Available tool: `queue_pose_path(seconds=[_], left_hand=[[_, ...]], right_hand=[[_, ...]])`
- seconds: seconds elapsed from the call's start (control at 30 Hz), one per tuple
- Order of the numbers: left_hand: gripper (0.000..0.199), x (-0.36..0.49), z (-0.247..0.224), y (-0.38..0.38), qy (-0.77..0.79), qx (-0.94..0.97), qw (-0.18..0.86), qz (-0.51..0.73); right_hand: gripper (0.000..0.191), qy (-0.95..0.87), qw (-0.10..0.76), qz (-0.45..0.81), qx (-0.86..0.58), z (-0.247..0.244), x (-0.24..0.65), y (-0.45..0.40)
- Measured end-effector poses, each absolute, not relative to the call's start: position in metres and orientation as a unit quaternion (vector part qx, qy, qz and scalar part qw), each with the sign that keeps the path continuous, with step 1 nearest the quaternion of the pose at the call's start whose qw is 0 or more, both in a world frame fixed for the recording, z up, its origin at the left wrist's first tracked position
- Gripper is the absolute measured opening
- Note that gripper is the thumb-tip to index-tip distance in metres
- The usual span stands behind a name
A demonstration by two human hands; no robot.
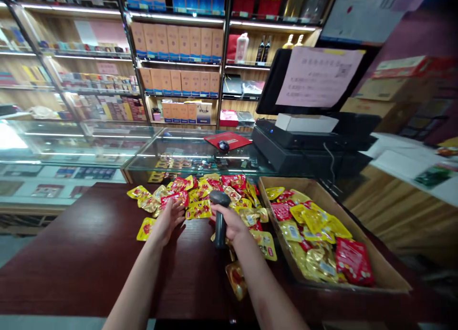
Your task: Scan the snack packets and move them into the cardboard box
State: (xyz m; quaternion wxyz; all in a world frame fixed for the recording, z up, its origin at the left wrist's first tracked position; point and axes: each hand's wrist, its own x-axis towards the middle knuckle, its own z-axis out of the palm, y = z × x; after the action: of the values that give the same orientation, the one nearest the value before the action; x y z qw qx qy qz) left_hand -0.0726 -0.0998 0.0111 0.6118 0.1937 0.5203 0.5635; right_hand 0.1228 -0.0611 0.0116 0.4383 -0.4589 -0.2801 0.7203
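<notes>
A pile of small red, yellow and gold snack packets [199,209] lies on the dark red table. My left hand [171,219] is at the pile's near left edge, beside a red packet, fingers spread and holding nothing that I can see. My right hand [230,221] is wrapped round the handle of a dark grey handheld scanner [220,199], whose head points away over the pile. One yellow packet [145,229] lies apart to the left of my left hand. Under my right forearm a gold packet [236,278] is partly hidden.
A cardboard tray [384,281] of similar packets stands on the right. Behind the table [71,253] are a glass counter [143,144], a mouse [223,145] on a red mat [238,140], and a monitor [274,82] with a paper sheet. Stocked shelves line the back.
</notes>
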Motion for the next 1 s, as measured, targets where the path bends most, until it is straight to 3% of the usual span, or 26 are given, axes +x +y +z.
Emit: queue_pose_path(seconds=[0.37, 0.57, 0.77, 1.0], left_hand=[[0.055, -0.054, -0.004, -0.089, 0.566, 0.241, 0.560, 0.555], [0.042, -0.046, 0.001, -0.094, 0.543, 0.269, 0.498, 0.620], [0.045, -0.028, 0.009, -0.084, 0.492, 0.292, 0.385, 0.724], [0.031, -0.008, 0.031, -0.071, 0.391, 0.199, 0.546, 0.714]], right_hand=[[0.023, -0.293, 0.424, 0.699, -0.495, 0.001, 0.110, -0.038], [0.022, -0.274, 0.474, 0.710, -0.444, 0.005, 0.122, -0.043], [0.016, -0.298, 0.548, 0.667, -0.408, 0.020, 0.121, -0.069], [0.013, -0.387, 0.624, 0.547, -0.402, 0.043, 0.132, -0.095]])
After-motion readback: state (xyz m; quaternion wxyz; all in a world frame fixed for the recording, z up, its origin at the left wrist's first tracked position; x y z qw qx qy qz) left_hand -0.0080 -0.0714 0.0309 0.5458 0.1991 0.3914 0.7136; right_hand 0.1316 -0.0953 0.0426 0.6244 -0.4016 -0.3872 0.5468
